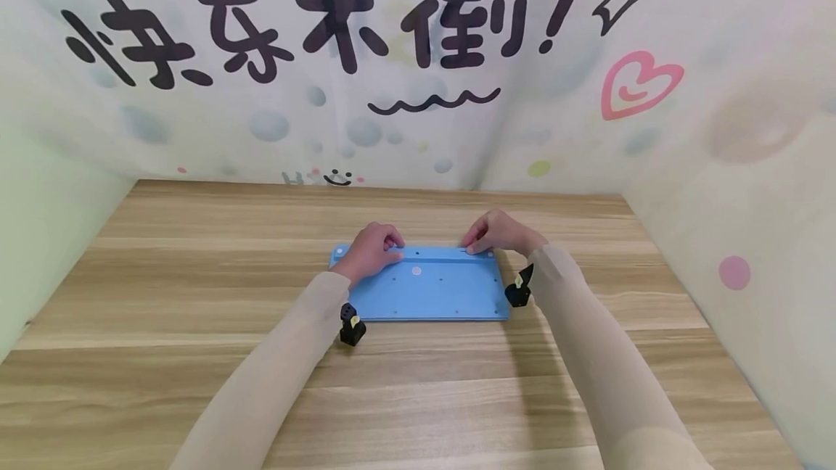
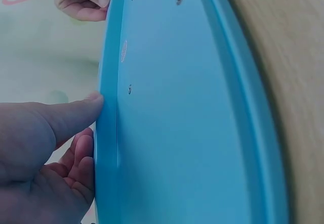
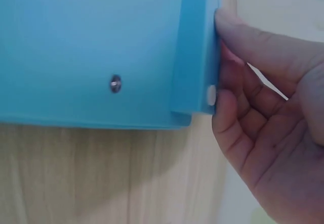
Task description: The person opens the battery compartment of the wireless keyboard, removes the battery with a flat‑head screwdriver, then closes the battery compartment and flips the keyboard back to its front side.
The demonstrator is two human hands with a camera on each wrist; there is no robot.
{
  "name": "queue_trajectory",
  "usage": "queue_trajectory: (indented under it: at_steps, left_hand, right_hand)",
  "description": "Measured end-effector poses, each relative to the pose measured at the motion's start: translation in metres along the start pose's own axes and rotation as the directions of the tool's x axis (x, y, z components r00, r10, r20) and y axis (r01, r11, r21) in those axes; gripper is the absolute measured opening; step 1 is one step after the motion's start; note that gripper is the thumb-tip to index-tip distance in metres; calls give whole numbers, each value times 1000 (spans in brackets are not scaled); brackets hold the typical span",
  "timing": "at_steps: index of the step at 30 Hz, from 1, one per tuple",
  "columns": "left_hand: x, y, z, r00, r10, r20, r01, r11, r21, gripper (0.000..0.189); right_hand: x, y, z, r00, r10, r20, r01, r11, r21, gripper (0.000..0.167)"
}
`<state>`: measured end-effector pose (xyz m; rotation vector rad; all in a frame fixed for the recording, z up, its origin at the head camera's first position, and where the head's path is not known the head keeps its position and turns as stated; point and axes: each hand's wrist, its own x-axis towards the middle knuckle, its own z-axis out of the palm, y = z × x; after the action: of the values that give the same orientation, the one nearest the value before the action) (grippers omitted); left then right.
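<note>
A light-blue keyboard (image 1: 424, 296) lies in front of me with its underside up, showing small screws, a pale round sticker and a raised ridge (image 1: 444, 255) along the far edge. My left hand (image 1: 374, 251) grips that ridge near its left end; in the left wrist view the thumb (image 2: 76, 117) presses on the edge and the fingers curl behind it. Toward the right end, my right hand (image 1: 499, 231) pinches the same ridge, close to a white rubber foot (image 3: 211, 95) at the corner. The key side faces down, hidden.
The wooden table (image 1: 431, 397) spreads around the keyboard on every side. A printed cloth (image 1: 562, 129) with large lettering hangs behind the table's far edge. Small black devices (image 1: 353, 328) sit at both wrists, below beige sleeves (image 1: 281, 368).
</note>
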<state>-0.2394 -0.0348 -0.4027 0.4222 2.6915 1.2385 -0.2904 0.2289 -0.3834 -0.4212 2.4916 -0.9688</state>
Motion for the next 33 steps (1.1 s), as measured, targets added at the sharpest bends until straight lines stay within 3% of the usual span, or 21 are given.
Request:
queue_trajectory:
  at_steps: [7, 15, 24, 33]
  left_hand:
    - [0, -1, -4, 999, 23, 30, -24, 999, 29, 14]
    - [-3, -9, -20, 997, 44, 59, -47, 998, 42, 16]
    - [-24, -15, -46, 998, 7, 55, -10, 998, 60, 17]
    - [-44, -36, -64, 999, 21, 26, -24, 996, 92, 18]
  right_hand:
    - [-5, -8, 3, 999, -37, -15, 36, 998, -51, 15]
    - [-19, -13, -2, 997, -77, -9, 76, 994, -72, 17]
    - [-40, -11, -6, 998, -60, -4, 60, 993, -98, 17]
    - [-59, -1, -6, 997, -70, -21, 67, 992, -102, 22]
